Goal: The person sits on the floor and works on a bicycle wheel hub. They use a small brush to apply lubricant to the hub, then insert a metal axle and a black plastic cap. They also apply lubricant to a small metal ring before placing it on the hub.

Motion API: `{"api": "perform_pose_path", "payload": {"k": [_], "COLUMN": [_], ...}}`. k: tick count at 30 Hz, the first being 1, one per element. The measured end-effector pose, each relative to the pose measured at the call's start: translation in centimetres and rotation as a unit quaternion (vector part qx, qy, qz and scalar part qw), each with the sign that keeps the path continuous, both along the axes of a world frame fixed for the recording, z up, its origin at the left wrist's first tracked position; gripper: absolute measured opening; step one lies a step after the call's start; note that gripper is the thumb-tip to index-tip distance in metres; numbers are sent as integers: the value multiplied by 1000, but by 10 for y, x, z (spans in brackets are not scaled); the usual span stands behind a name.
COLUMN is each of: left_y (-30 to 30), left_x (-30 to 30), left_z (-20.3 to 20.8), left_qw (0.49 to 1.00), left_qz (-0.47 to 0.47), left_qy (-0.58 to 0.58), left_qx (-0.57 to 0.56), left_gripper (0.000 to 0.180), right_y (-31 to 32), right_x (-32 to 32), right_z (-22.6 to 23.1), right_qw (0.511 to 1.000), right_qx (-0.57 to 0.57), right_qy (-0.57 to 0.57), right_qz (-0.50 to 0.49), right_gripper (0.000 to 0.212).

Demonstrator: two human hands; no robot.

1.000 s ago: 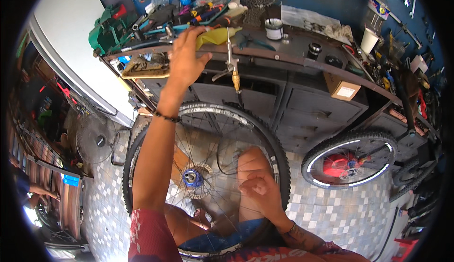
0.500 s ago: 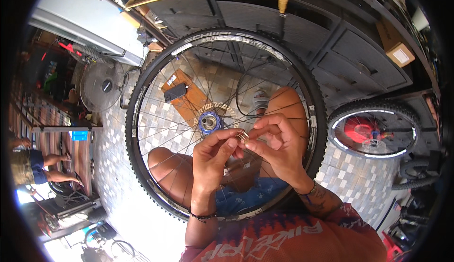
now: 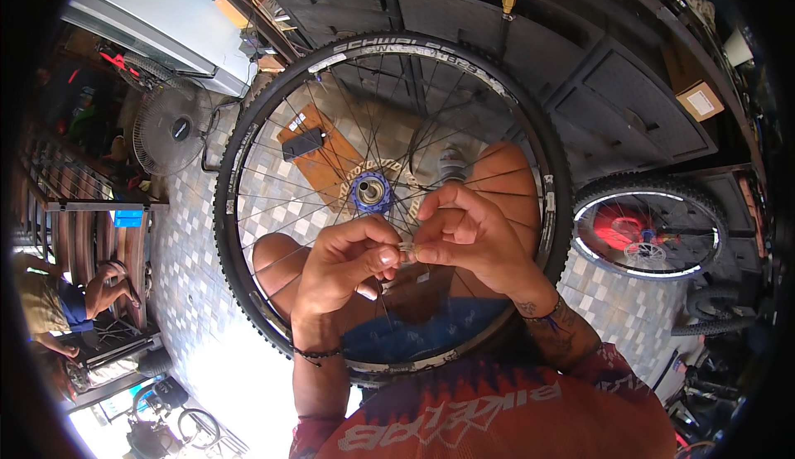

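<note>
My left hand (image 3: 344, 270) and my right hand (image 3: 472, 242) meet over the lower middle of a bicycle wheel (image 3: 547, 202). Between their pinched fingertips is a small, thin, pale metal ring-like piece (image 3: 406, 249); fingers partly cover it. Both hands are closed on it. The wheel lies flat across my bent legs, with a knobbly black tyre (image 3: 228, 198) around it. Just beyond my fingers sits its purple-blue hub (image 3: 370, 192), with a round silver centre facing up. A pale disc rotor (image 3: 414, 202) shows around and below the hub.
Under the spokes, a dark phone (image 3: 303, 144) rests on a brown board (image 3: 317, 165) on the tiled floor. Dark drawers (image 3: 617, 99) line the far side. Another wheel (image 3: 650, 272) stands at right, a fan (image 3: 170, 130) at left. A person (image 3: 70, 302) sits at far left.
Both hands have shifted slightly left, the left hand more. The several thin rings seen between my fingertips earlier now appear as one smaller, edge-on piece. My head view has moved a little.
</note>
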State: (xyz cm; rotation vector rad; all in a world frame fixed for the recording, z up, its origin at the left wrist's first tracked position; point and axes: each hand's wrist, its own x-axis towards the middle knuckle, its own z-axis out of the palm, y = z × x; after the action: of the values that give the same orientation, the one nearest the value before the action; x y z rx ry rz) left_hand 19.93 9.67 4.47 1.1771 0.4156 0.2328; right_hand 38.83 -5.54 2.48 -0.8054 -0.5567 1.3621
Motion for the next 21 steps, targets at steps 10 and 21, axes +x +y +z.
{"api": "perform_pose_path", "payload": {"k": [10,21], "left_y": [-12,-27], "left_x": [2,2], "left_z": [-3,-14], "left_qw": [997,989], "left_qz": [80,135], "left_qy": [-1,-61], "left_qx": [8,30], "left_gripper": [13,14], "right_y": [3,10], "right_x": [0,-9], "right_z": [-2,3], "right_qw": [986,981], "right_qx": [33,20], "right_qy": [-150,-168], "right_qz": [-70,-100], "right_gripper": [35,41]}}
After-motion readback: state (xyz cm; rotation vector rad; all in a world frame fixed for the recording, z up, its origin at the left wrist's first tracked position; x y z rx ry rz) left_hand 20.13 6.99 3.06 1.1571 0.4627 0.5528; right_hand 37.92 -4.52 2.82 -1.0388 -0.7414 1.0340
